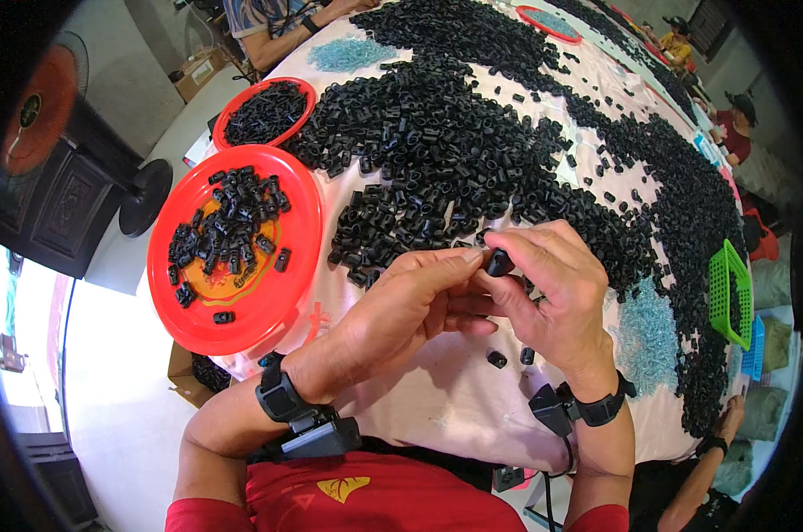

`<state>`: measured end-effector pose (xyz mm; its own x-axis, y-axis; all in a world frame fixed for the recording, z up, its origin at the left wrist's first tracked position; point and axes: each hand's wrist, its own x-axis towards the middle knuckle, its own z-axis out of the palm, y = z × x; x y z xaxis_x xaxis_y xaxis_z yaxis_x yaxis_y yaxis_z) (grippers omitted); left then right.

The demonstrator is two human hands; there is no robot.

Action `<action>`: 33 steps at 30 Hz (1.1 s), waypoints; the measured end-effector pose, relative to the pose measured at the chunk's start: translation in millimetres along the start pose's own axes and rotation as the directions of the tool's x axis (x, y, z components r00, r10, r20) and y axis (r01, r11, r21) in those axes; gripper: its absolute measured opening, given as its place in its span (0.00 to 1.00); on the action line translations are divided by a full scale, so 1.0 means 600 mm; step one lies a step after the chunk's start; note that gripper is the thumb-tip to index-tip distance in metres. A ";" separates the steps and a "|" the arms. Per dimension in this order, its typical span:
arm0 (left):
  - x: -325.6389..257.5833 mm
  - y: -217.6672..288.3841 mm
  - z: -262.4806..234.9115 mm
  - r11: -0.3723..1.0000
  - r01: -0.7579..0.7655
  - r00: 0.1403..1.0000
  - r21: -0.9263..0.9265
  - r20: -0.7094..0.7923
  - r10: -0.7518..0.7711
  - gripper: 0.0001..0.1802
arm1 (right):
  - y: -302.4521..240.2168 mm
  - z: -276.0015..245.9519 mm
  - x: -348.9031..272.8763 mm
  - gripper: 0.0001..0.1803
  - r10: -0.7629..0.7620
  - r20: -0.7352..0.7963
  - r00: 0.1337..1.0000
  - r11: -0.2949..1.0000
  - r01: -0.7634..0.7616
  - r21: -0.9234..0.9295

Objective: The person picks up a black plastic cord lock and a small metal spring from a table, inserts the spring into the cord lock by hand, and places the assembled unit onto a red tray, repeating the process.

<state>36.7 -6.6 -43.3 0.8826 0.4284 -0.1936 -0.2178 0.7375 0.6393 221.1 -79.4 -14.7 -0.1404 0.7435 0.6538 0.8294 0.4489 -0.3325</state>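
Observation:
In front of my chest, both hands meet over the table. My right hand [556, 288] pinches a small black hollow plastic part [500, 262] between its thumb and fingers. Right beside that part, my left hand [423, 288] is closed, thumb pressed against the index finger; whatever lies in this pinch is hidden. Two loose black parts [497, 359] lie on the pale cloth just below my hands. Beyond my fingers spreads a large heap of similar black parts [428, 133].
At left, a red tray [311, 257] holds black pieces, with a smaller red tray [309, 99] of thin black parts behind it. Clear bluish pieces [647, 341] lie at right, near a green basket [728, 293]. A fan [42, 111] stands far left. Other people sit around the table.

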 end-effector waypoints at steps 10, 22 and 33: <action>-0.042 0.016 -0.005 0.955 -0.178 0.956 0.239 -0.186 0.225 0.20 | -0.022 -0.002 0.004 0.25 0.050 0.027 0.998 0.997 -0.052 0.054; -0.112 0.101 -0.073 0.892 -0.328 0.821 0.311 -0.372 0.432 0.20 | -0.135 -0.125 0.026 0.06 0.107 0.204 0.973 0.756 -0.213 0.619; -0.109 0.068 -0.062 0.887 -0.146 0.911 0.438 -0.290 0.293 0.18 | -0.292 -0.143 -0.010 0.07 0.437 0.309 0.845 0.466 -0.506 0.726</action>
<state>-45.4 14.9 -32.1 0.6194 0.7579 -0.2047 -0.1394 0.3628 0.9214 123.0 -205.0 98.1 0.0763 0.9774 0.1970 0.0648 0.1923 -0.9792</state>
